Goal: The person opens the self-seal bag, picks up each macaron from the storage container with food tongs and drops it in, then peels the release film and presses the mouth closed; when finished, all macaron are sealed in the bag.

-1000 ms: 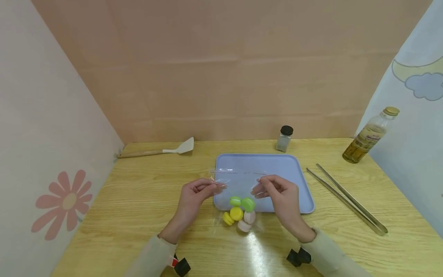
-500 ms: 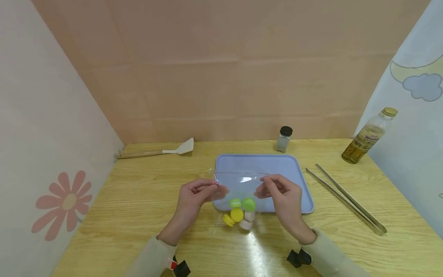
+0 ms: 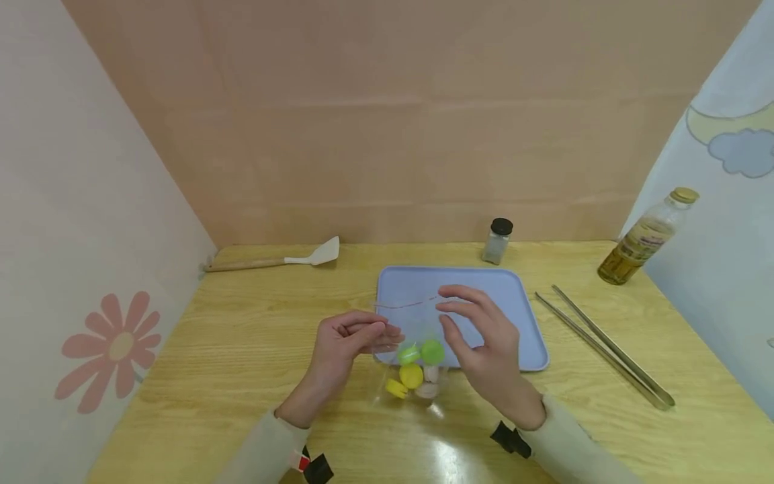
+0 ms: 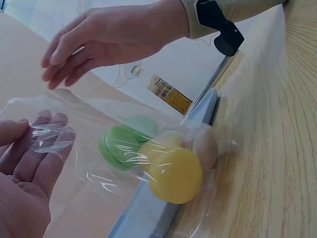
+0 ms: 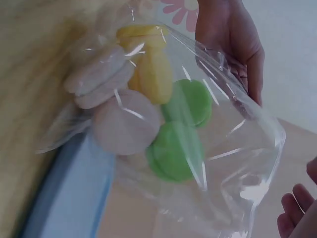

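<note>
A clear plastic zip bag (image 5: pixel 225 171) with a red line along its top hangs low over the table. Inside are green macarons (image 3: pixel 432 351), yellow macarons (image 4: pixel 176 176) and pale pinkish macarons (image 5: pixel 126 121), gathered at the bottom. My left hand (image 3: pixel 353 339) pinches the bag's left side between thumb and fingers, high up near the red line. Beside the opposite top corner, my right hand (image 3: pixel 484 336) has its thumb and fingers spread apart. In the left wrist view that right hand (image 4: pixel 119 37) is above the bag with a gap between them.
Behind the bag lies a light blue tray (image 3: pixel 520 323). Metal tongs (image 3: pixel 605 346) rest to its right, near an oil bottle (image 3: pixel 641 242). A small black-lidded jar (image 3: pixel 497 242) stands behind the tray. A spatula (image 3: pixel 275 261) lies back left.
My right hand has let go of the bag's right side, spreading its fingers and rising a little. The bag's right top edge now tilts upward. My left hand keeps its hold.
</note>
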### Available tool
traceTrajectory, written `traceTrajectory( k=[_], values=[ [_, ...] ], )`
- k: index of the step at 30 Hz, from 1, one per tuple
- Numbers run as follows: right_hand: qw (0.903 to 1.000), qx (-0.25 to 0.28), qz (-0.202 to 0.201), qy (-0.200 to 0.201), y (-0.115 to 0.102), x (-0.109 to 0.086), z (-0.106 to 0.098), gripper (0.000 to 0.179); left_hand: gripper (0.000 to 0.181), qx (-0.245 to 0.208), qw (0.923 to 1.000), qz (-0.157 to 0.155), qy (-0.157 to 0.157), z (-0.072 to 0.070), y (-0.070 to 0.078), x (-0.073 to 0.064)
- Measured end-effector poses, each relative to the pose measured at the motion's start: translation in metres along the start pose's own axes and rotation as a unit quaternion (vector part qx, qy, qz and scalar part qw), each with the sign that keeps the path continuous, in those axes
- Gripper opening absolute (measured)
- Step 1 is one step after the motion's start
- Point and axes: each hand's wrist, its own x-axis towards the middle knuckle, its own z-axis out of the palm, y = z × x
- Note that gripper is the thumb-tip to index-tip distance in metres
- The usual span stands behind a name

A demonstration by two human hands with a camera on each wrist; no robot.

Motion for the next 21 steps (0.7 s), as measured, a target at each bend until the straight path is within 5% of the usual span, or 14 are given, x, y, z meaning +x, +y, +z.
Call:
traceTrajectory(
  k=[7,21],
  values=[
    [0.9912,-0.011,-0.091,-0.096,-0.010,0.020,0.030,0.016,0.020,0.016,0.9997,0.014,-0.011,-0.001,0.002,-0.002],
    [0.9915,-0.019,-0.042,-0.121,-0.010,0.016,0.042,0.022,0.015,0.026,0.9993,0.016,-0.021,0.001,0.004,-0.003]
  ],
)
